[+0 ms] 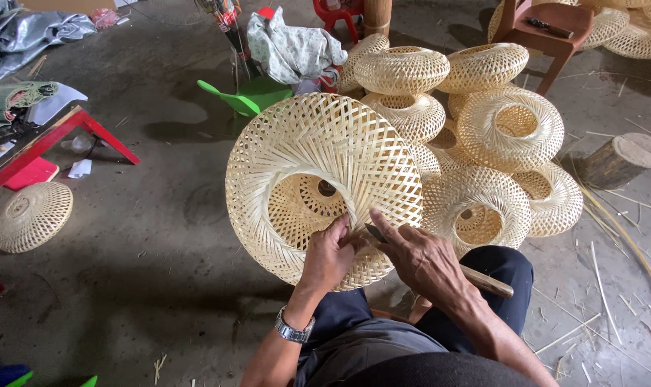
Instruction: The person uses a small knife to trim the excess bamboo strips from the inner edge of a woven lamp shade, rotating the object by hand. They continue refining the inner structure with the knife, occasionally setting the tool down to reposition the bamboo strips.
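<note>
A large round woven bamboo shade stands tilted on edge in front of me, its open middle facing me. My left hand grips its near inner rim with fingers curled over the strips. My right hand holds a knife with a wooden handle; the dark blade rests against the rim next to my left fingers. A metal watch is on my left wrist.
Several finished woven shades are piled behind and to the right. One lies alone on the floor at left. A log stump, red table, green plastic chair and loose bamboo strips surround me.
</note>
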